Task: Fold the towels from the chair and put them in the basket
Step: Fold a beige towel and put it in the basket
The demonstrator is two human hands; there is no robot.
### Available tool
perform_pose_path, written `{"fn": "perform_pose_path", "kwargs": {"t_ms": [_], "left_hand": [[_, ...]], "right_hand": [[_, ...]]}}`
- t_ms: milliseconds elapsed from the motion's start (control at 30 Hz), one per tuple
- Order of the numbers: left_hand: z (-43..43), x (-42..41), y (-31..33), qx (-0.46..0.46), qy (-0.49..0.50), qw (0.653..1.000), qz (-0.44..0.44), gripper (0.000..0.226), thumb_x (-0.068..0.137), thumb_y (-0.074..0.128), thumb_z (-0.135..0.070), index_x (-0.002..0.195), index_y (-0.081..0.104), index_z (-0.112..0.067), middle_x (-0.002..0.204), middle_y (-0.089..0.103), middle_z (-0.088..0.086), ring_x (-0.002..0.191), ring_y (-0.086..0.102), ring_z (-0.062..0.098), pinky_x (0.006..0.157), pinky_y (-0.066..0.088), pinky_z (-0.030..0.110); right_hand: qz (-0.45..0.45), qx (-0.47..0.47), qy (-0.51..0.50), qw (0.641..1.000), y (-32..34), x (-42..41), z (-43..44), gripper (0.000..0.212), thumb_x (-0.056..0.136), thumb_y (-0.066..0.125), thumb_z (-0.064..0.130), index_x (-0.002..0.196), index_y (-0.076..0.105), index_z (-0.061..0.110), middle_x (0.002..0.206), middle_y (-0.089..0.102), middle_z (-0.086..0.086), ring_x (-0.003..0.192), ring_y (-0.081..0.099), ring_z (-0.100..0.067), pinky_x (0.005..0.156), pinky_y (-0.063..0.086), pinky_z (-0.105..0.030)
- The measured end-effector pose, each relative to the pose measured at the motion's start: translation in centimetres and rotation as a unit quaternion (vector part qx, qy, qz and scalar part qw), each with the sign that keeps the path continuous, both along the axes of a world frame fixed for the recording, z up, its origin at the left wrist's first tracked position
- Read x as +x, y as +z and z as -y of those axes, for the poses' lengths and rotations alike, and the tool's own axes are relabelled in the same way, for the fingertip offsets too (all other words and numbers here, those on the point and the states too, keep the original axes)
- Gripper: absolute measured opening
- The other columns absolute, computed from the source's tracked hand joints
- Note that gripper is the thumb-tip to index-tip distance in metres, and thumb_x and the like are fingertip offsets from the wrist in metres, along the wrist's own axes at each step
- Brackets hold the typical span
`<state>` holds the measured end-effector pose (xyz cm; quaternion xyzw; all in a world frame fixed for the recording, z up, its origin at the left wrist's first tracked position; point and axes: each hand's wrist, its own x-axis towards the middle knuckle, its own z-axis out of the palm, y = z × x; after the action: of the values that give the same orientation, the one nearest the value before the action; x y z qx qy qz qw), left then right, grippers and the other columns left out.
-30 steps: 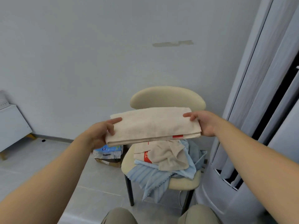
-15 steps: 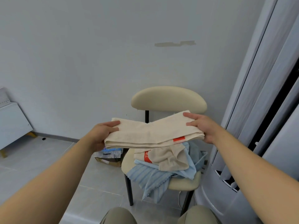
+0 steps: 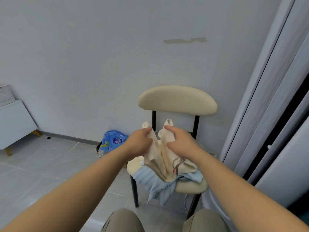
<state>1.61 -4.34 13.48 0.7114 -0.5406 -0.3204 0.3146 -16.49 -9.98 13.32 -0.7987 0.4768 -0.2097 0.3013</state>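
Observation:
A beige towel [image 3: 160, 159] with a small red tag hangs doubled in front of the cream chair [image 3: 177, 100]. My left hand [image 3: 139, 142] grips one end of it and my right hand [image 3: 178, 139] grips the other, the two ends held close together and sticking up above my fingers. The towel's fold sags down over the chair seat. On the seat lie a second beige towel [image 3: 188, 166] and a light blue striped towel [image 3: 158, 186] that droops over the front edge. No basket is in view.
A blue printed plastic bag [image 3: 113, 141] sits on a dark box on the floor left of the chair. A white cabinet [image 3: 13, 123] stands at far left. Grey curtains and a sliding door frame [image 3: 275, 106] rise on the right. My knees show at the bottom.
My hands have come together from about a towel's width apart, bringing the two ends of the beige towel side by side. The towel went from stretched flat to hanging in a fold.

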Motion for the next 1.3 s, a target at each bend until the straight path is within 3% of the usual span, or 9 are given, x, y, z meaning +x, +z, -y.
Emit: {"fn": "perform_pose_path", "kwargs": {"t_ms": [100,200,333,467,633,733,900,1100,1300], "left_hand": [[-0.2,-1.5,0.3,-0.003,-0.011,0.999,-0.032,0.062,0.096,0.042,-0.006,0.155,0.033,-0.022,0.124,0.062,0.009,0.089,0.070,0.023,0.058,0.058,0.027],[-0.4,-1.8,0.6,-0.017,-0.025,1.000,-0.007,0.064,0.095,0.042,-0.005,0.155,0.032,-0.025,0.116,0.065,0.007,0.077,0.067,0.016,0.056,0.053,0.022],[-0.5,-1.6,0.6,-0.027,-0.040,0.999,-0.024,0.051,0.103,0.043,-0.020,0.152,0.037,-0.032,0.120,0.067,0.006,0.080,0.069,0.018,0.060,0.057,0.028],[-0.4,-1.5,0.2,-0.056,-0.065,0.996,0.019,0.047,0.097,0.039,-0.065,0.127,0.061,-0.036,0.109,0.072,-0.006,0.104,0.067,0.013,0.097,0.052,0.043],[0.4,-0.8,-2.3,-0.087,-0.004,0.996,-0.032,0.047,0.085,0.062,-0.062,0.125,0.059,-0.037,0.107,0.071,-0.014,0.101,0.067,0.006,0.095,0.054,0.039],[2.0,0.5,-4.7,-0.056,0.047,0.997,-0.022,0.033,0.092,0.061,-0.033,0.125,0.058,-0.030,0.106,0.067,-0.009,0.101,0.066,0.014,0.091,0.054,0.039],[6.1,4.7,-6.7,-0.030,0.029,0.998,0.056,0.050,0.098,0.052,-0.023,0.141,0.042,-0.044,0.124,0.060,-0.014,0.117,0.057,0.013,0.096,0.045,0.031],[7.9,11.0,-0.2,0.009,-0.004,1.000,0.004,0.069,0.103,0.047,-0.014,0.152,0.022,-0.055,0.140,0.034,-0.040,0.115,0.038,-0.026,0.094,0.025,-0.006],[2.8,20.2,13.4,0.039,0.145,0.980,-0.131,0.060,0.104,0.045,-0.010,0.137,0.046,-0.060,0.139,0.050,-0.024,0.103,0.052,-0.020,0.083,0.043,0.003]], "right_hand": [[0.064,0.031,0.015,0.997,-0.5,1.1,-1.8,0.070,0.089,0.057,0.011,0.152,0.038,0.036,0.147,0.050,0.004,0.125,0.053,-0.013,0.094,0.042,-0.022],[0.123,0.079,0.003,0.989,-0.6,1.2,-2.6,0.077,0.085,0.058,0.005,0.150,0.038,0.042,0.125,0.058,0.010,0.090,0.058,-0.003,0.085,0.057,-0.032],[0.196,0.131,0.011,0.972,-0.5,1.1,-2.6,0.079,0.084,0.058,0.007,0.151,0.034,0.043,0.141,0.056,0.009,0.099,0.065,-0.008,0.072,0.059,-0.030],[0.397,0.306,0.019,0.865,-0.8,1.2,-2.4,0.078,0.093,0.042,0.000,0.157,0.017,0.037,0.117,0.071,-0.001,0.079,0.065,-0.021,0.069,0.056,-0.039],[0.501,0.424,0.032,0.754,-3.2,1.5,-1.0,0.081,0.091,0.033,-0.010,0.159,0.014,0.031,0.146,0.052,-0.011,0.109,0.068,-0.035,0.082,0.056,-0.048],[0.505,0.448,0.027,0.737,-5.2,2.8,0.4,0.077,0.093,0.032,-0.010,0.156,0.020,0.033,0.147,0.052,-0.010,0.111,0.067,-0.039,0.089,0.056,-0.051],[0.317,0.309,-0.216,0.870,-11.8,6.4,6.6,0.038,0.096,0.056,0.023,0.133,0.052,0.019,0.109,0.065,-0.003,0.088,0.063,-0.020,0.075,0.052,-0.036],[0.368,0.651,-0.105,0.656,-11.7,14.3,8.3,0.075,0.085,0.049,0.077,0.127,0.067,0.016,0.116,0.073,-0.007,0.106,0.070,-0.024,0.102,0.049,-0.043],[0.233,0.590,-0.157,0.757,4.5,22.6,6.6,0.073,0.081,0.057,0.076,0.121,0.065,0.015,0.109,0.076,-0.005,0.098,0.074,-0.026,0.088,0.059,-0.043]]}}
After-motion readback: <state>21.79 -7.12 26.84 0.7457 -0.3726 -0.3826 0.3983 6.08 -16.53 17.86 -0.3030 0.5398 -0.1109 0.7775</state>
